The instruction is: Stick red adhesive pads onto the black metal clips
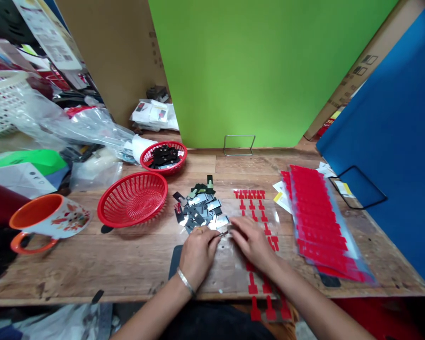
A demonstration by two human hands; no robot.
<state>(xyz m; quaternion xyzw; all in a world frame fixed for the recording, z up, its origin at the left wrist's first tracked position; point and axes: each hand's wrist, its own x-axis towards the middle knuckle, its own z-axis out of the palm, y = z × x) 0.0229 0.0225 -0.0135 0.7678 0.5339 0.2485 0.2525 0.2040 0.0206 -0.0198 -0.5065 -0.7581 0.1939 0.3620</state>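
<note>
My left hand (198,250), with a bracelet at the wrist, pinches a small thin metal piece (223,233) between thumb and forefinger. Close against its other end are the bent fingers of my right hand (253,241); what they grip there is too small to make out. Just beyond my hands lies a heap of small flat metal pieces (200,208), silver and black. Under my right hand a clear sheet with rows of red T-shaped stickers (250,194) runs past the table's front edge.
Left of the heap stand a red plastic basket (132,200) and a smaller red basket (166,168) with black pieces. An orange and white mug (53,219) is farther left. Stacked red sticker sheets (318,217) lie right, near a blue panel (393,137). A green panel (262,71) closes the back.
</note>
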